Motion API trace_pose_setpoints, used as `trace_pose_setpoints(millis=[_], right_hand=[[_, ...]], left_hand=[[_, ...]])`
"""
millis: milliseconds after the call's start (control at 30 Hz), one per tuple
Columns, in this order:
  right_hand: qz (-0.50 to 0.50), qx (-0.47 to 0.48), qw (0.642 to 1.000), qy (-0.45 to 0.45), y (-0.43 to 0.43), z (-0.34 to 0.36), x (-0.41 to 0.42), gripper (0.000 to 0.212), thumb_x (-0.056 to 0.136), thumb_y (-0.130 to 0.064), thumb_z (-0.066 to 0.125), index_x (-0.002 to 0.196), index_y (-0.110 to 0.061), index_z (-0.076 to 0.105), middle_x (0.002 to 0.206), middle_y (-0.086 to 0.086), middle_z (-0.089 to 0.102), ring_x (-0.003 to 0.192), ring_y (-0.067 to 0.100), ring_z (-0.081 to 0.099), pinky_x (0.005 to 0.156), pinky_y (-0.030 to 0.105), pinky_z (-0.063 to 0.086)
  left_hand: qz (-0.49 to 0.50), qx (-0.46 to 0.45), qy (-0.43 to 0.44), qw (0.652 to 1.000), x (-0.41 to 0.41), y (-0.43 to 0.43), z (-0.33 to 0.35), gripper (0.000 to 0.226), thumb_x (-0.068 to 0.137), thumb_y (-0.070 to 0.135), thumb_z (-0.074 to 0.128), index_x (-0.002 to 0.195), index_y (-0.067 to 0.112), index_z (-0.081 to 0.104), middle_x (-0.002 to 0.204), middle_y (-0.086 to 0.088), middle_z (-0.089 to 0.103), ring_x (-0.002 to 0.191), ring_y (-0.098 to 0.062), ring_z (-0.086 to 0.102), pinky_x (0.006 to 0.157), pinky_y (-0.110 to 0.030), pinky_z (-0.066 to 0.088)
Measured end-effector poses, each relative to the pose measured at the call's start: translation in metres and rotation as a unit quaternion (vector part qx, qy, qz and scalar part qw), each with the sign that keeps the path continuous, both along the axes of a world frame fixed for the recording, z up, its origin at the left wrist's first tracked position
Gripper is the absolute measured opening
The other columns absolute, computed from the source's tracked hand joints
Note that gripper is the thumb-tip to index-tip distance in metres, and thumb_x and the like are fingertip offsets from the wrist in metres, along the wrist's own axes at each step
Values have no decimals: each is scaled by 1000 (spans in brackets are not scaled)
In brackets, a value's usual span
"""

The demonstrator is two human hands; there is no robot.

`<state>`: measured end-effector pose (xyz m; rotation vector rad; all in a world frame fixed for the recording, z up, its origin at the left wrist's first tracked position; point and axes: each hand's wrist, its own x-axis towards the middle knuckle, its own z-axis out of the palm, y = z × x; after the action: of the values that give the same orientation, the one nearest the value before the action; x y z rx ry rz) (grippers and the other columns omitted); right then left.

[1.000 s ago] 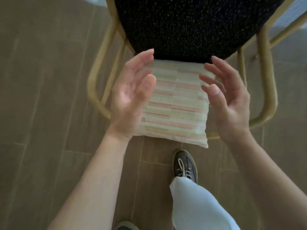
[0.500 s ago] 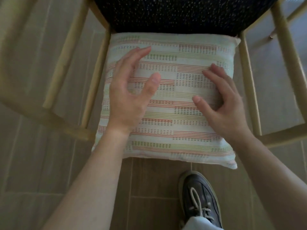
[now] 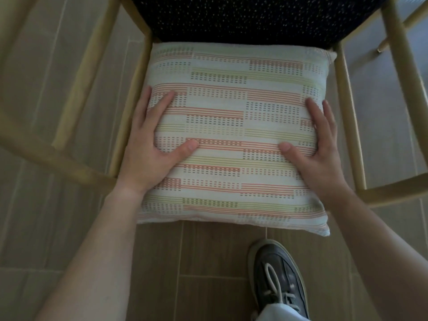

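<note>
A square white cushion (image 3: 231, 126) with red, green and dark dashed stripes lies flat on the seat of a chair. My left hand (image 3: 150, 147) rests on its left edge, fingers straight and pointing away, thumb spread onto the top. On the cushion's right edge lies my right hand (image 3: 317, 149) in the same way, thumb pointing inward. Both palms press on the fabric from above. The cushion's near edge overhangs the seat front.
The chair has a dark speckled backrest (image 3: 254, 17) and yellow wooden arms and rails (image 3: 347, 126) on both sides of the cushion. Below lies a brown wood-look tile floor (image 3: 208, 274). My dark laced shoe (image 3: 278, 279) stands just in front of the cushion.
Both hands came down from above the cushion, spread apart to its left and right edges and flattened onto it. The view has moved closer to the chair.
</note>
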<state>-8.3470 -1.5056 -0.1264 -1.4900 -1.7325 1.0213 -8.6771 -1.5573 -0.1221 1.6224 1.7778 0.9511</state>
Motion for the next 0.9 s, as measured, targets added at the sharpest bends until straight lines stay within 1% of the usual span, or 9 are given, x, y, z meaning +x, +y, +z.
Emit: trace_pose_setpoints(millis=[100,133,200,267,433,567,733,833,900], right_hand=[[5,-37,999,25,10,-4,4,92,75,-73,76,153,-61,29,169,-9,17,153,7,27,117,33,41],[12,-53,997,51,13,-6,5,94,76,-71,78,154,-59,29,165,-5,25,150,19,38,112,48,48],[24,-84,991,103,19,-8,9,98,78,-62,85,157,-54,28,157,-1,40,136,32,57,95,61,59],[33,-102,988,114,22,-9,12,99,81,-54,87,158,-50,27,154,0,46,127,34,65,87,62,61],[22,-82,991,102,25,-20,9,96,82,-54,86,158,-48,27,157,3,44,132,35,61,91,63,60],[-17,-90,990,103,28,-21,-2,96,74,-62,86,153,-57,31,161,5,37,141,38,50,104,67,50],[-10,-95,984,148,31,-4,-8,79,90,-24,82,154,-38,38,156,5,43,131,28,62,90,49,64],[-32,-97,985,142,23,32,-8,76,89,-26,83,152,-39,43,147,-2,54,121,20,69,83,35,65],[-43,-108,983,140,17,76,-13,76,86,-35,85,150,-40,45,143,-4,58,118,18,71,82,35,65]], left_hand=[[11,2,-11,1000,5,4,-8,93,81,71,71,160,39,33,175,3,8,159,-4,11,118,-5,14],[16,5,-19,1000,8,6,-10,93,81,69,72,159,38,32,175,1,8,160,-8,12,118,-5,14],[27,11,-47,998,12,10,-14,96,79,66,74,158,37,28,174,-4,9,160,-12,12,121,-9,14],[32,12,-73,997,14,12,-19,100,77,65,76,158,37,25,174,-4,9,161,-13,11,126,-22,15],[35,9,-115,993,11,18,-28,105,75,68,79,159,34,26,171,-6,19,160,-24,17,127,-57,24],[51,23,-147,988,18,27,-32,105,74,70,80,157,31,28,168,-10,25,157,-24,27,124,-56,32],[77,25,-155,985,28,34,-32,103,75,66,83,156,28,32,166,-9,28,155,-21,31,124,-52,34],[66,10,-156,986,23,30,5,102,75,63,85,156,28,34,167,-10,28,155,-23,31,124,-52,34],[66,-6,-135,989,17,24,55,101,77,59,85,157,24,35,167,-11,29,155,-22,31,125,-46,34]])
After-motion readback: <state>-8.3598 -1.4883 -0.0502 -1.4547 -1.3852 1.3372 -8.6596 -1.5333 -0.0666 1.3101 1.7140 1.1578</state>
